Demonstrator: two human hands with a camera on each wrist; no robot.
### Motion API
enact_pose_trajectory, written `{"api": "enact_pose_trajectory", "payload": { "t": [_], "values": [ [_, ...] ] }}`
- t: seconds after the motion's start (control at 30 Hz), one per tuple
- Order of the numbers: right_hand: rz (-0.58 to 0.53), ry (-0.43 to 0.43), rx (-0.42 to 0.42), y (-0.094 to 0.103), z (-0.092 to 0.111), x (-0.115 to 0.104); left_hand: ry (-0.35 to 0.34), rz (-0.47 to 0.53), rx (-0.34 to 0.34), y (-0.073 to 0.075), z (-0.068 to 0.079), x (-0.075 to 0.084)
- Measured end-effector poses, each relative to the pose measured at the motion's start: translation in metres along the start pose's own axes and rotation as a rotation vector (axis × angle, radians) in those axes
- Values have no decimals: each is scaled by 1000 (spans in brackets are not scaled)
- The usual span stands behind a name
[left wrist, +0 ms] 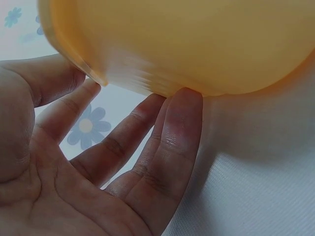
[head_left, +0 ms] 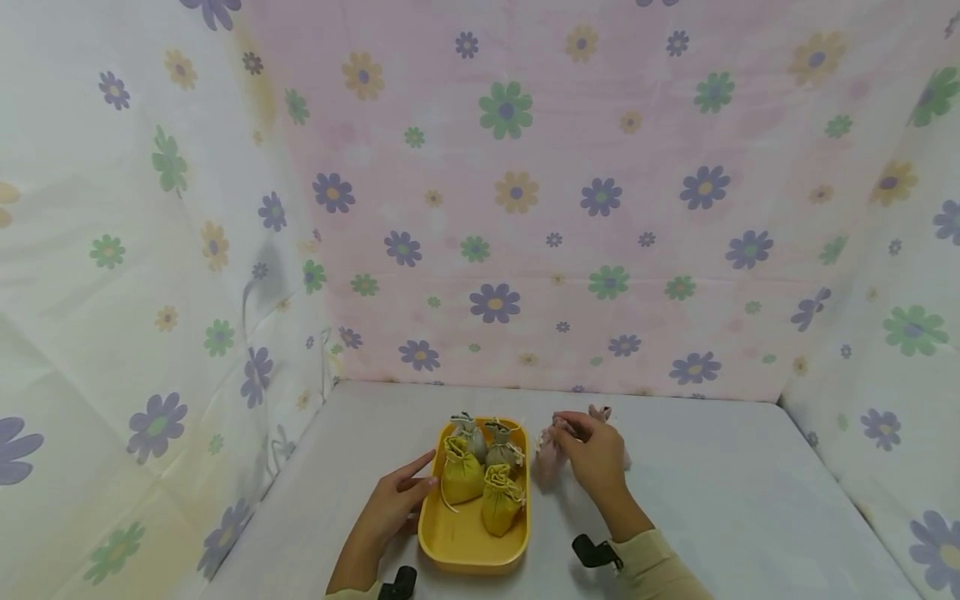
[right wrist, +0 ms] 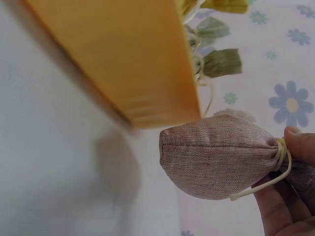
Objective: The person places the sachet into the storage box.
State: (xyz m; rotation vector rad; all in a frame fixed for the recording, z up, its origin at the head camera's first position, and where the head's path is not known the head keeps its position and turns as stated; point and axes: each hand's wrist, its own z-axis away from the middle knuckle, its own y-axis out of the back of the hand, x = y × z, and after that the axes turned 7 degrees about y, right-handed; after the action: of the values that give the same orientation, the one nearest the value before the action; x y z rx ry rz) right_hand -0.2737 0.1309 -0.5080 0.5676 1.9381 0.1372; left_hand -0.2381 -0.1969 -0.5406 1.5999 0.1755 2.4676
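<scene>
A pinkish-brown drawstring pouch (right wrist: 216, 157) hangs off the table beside the yellow tray (head_left: 474, 550). My right hand (head_left: 596, 454) pinches it by its gathered neck, where a pale cord is tied. My left hand (head_left: 390, 504) touches the tray's left side; in the left wrist view its fairly straight fingers (left wrist: 182, 118) rest against the outer wall. Inside the tray stand two yellow pouches (head_left: 462, 475) in front of a pale grey pouch (head_left: 468, 433) and an olive-grey pouch (head_left: 501, 450). Another pink pouch (head_left: 627, 458) is mostly hidden behind my right hand.
The white-covered table (head_left: 720, 500) extends on both sides of the tray. Flower-print cloth (head_left: 517, 250) hangs behind it and along the left and right. A black device (head_left: 592, 552) is strapped at each wrist.
</scene>
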Motion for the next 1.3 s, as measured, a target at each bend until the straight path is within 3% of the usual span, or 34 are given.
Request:
{"api": "enact_pose_trajectory", "payload": {
  "t": [0.47,0.83,1.0,1.17,1.3],
  "values": [
    [-267,287,-23,-2,2,-55,-8,36,-10,0,-2,-3],
    [-332,375,-179,-22,15,-93,-5,31,-18,0,-2,-2],
    [-335,354,-262,-32,26,-103,-18,47,-43,1,-2,-3],
    [-334,274,-396,-42,35,-103,-36,53,-50,2,-1,-4],
    [-258,221,-511,-51,41,-96,-38,46,-52,3,-2,-4]
  ]
}}
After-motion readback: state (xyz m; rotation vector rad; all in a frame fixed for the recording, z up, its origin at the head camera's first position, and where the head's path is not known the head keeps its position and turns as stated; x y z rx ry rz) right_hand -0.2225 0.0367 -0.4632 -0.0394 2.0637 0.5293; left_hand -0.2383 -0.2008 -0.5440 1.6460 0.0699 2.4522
